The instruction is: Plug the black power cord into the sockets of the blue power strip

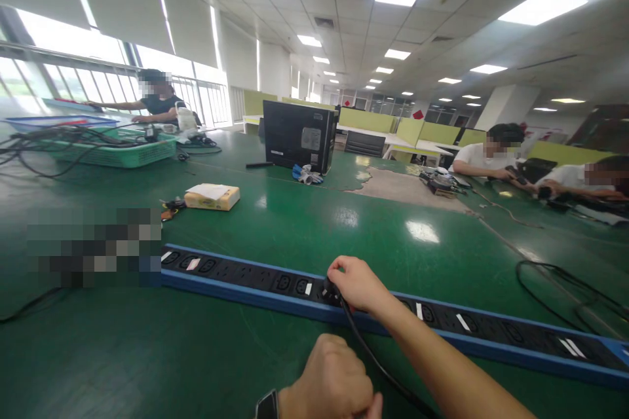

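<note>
Clock centred on my right hand point(356, 283), 12 straight ahead. That hand pinches a black plug point(331, 289) at the blue power strip point(246, 294) — can't tell if it's seated. My left hand point(331, 373) is at 7, fingers curled; can't tell if anything's inside.

Plug should be light, hard, smoothish, not fragile. Best grip: the sides of the body, not the cord point(366, 344). Cord runs off to 5 alongside the right forearm point(435, 357), looks thick and springy, so I'd expect it to twist the plug. Strip spans 9 to 4, long and stiff, probably heavyish, may slide on the glossy table point(275, 229) — brace it by the blue edges. Its 9 o'clock end is too blurred to read.

Around: tissue pack point(213, 200) and green basket point(142, 157) at 10, black computer case point(295, 134) and gloves point(308, 175) at 11, loose cables point(550, 268) at 3. One co-worker point(162, 105) at 10, two people point(474, 158) at 2. In the way: cord, plus my forearm covering some sockets point(284, 282).
</note>
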The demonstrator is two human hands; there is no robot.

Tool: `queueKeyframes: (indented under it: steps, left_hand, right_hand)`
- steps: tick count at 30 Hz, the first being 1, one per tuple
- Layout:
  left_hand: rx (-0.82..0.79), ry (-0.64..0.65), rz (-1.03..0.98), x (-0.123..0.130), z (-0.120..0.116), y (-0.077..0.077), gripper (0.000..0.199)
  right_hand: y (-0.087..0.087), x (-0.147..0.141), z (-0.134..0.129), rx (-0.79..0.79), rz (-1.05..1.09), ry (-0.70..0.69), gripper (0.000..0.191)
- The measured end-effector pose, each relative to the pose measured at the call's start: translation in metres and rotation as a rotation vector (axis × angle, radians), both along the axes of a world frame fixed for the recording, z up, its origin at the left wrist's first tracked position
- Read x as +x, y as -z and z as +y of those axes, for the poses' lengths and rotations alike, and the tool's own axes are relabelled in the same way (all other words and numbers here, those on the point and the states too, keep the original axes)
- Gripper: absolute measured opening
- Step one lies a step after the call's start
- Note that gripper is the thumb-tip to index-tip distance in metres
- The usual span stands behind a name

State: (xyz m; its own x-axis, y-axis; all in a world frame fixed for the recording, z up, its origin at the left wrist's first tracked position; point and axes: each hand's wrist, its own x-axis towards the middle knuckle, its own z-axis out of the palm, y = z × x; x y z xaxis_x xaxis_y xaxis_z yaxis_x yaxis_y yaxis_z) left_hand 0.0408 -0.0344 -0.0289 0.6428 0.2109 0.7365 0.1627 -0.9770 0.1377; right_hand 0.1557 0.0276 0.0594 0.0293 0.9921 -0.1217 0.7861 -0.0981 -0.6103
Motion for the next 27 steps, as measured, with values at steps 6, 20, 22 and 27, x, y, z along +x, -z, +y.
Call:
queueKeyframes:
  steps: [6, 20, 22, 27]
  left_hand:
    - [-0.029, 0.033, 0.015, -0.002, 0.005, 0.006, 0.039]
    - [-0.422, -0.169, -0.081, -0.055, 0.007, -0.009, 0.044]
    - [-0.432, -0.253, -0.112, -0.067, 0.014, -0.023, 0.043]
    - [-0.829, -0.394, -0.188, -0.067, 0.034, -0.055, 0.021]
  right_hand:
    - [-0.002, -0.022, 0.004, 0.032, -0.251, 0.092, 0.020]
    - [0.000, -0.054, -0.009, 0.062, -0.473, 0.122, 0.027]
    - [-0.001, -0.054, -0.009, 0.056, -0.465, 0.121, 0.028]
    - [-0.025, -0.047, -0.008, 0.087, -0.418, 0.123, 0.023]
